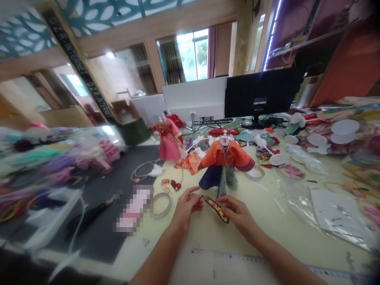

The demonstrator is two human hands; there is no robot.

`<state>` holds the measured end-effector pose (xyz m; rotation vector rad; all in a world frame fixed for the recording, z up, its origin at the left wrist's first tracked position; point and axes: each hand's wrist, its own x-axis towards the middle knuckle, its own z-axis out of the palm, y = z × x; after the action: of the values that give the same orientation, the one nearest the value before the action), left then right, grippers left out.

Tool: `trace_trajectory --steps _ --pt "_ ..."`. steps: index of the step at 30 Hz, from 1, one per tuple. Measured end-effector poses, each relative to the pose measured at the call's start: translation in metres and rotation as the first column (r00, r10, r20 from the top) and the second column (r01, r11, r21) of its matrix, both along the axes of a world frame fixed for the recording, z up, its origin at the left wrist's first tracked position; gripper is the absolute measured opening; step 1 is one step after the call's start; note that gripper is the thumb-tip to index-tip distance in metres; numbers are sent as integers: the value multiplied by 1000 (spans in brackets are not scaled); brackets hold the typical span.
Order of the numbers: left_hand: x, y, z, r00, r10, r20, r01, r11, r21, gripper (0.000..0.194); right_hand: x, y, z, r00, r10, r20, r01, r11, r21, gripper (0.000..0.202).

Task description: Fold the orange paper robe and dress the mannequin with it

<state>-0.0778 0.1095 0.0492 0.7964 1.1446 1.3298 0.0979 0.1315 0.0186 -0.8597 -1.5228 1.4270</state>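
Observation:
Between my hands is a narrow strip of patterned fabric (218,209), yellow and red with a dark border. My left hand (190,202) pinches its upper left end. Fingers of my right hand (234,211) are closed on its right side. Just behind the strip stands a small doll-sized robe (227,154), with an orange top, wide sleeves and a dark blue and green skirt. A pink and red miniature dress (169,140) stands farther back on the left.
A roll of tape (162,205) lies left of my hands, near a white charger (156,170). A ruler (231,256) lies in front. Plastic bags (338,213) and fabric pieces crowd the right side. Monitors (261,95) stand behind, and a power strip (53,217) is at the left.

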Motion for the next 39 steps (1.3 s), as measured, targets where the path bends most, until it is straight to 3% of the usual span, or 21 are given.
trace_trajectory --steps 10,18,24,28,32,35,39 --pt "-3 2 0 989 143 28 -143 990 -1 32 12 -6 22 993 -105 46 105 994 10 25" --pt "-8 5 -3 978 205 46 -204 979 -16 31 18 -2 21 984 -179 -25 179 984 10 23" --pt "-1 4 11 989 143 26 -143 989 22 41 29 1 42 954 -294 58 290 955 66 22" --pt "14 -14 20 993 39 111 -44 998 36 34 51 -11 44 923 -378 73 366 920 142 21" --pt "31 -48 10 959 -107 264 159 970 -186 22 72 -35 24 938 -212 272 191 976 101 24" --pt "36 -70 -1 939 -144 313 242 923 -299 20 82 -53 11 878 -107 467 75 993 87 23" --pt "33 -82 -4 936 -167 309 272 900 -339 21 87 -66 8 785 -58 617 -11 994 107 21"
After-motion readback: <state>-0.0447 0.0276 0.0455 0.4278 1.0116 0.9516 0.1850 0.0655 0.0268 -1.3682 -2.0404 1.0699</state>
